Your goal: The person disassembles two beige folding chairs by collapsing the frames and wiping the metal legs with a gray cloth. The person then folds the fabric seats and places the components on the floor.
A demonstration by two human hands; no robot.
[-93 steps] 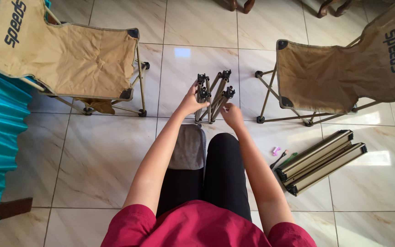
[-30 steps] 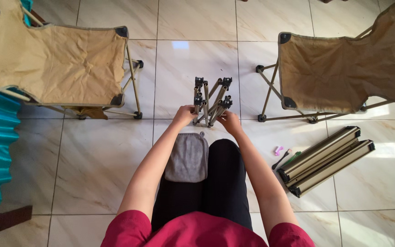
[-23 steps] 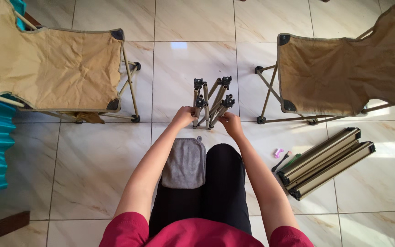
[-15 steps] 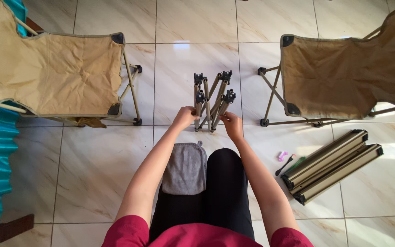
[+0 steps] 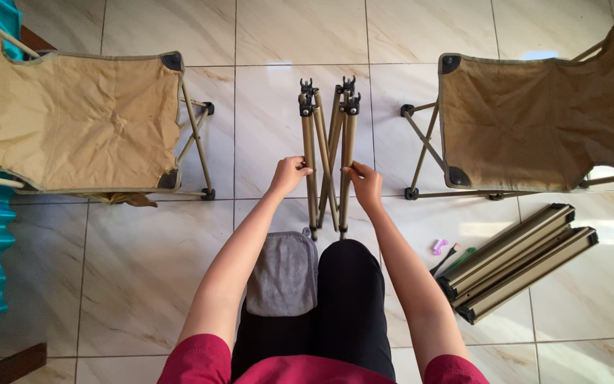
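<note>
Both hands gripping the folded chair frame (image 5: 328, 153) standing upright on the floor tiles (image 5: 129, 263) — left hand (image 5: 289, 174), right hand (image 5: 365, 183) clamping opposite legs — spreading it open likely needing an even outward pull.

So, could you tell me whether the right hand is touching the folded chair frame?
Touching: the head view shows the right hand gripping a pole of the folded chair frame.

Two tan camp chairs (image 5: 87, 128) (image 5: 534, 121), folded rails (image 5: 520, 263) w/ small tools (image 5: 449, 254), grey cloth (image 5: 284, 274) on tile floor (image 5: 129, 270)
</note>
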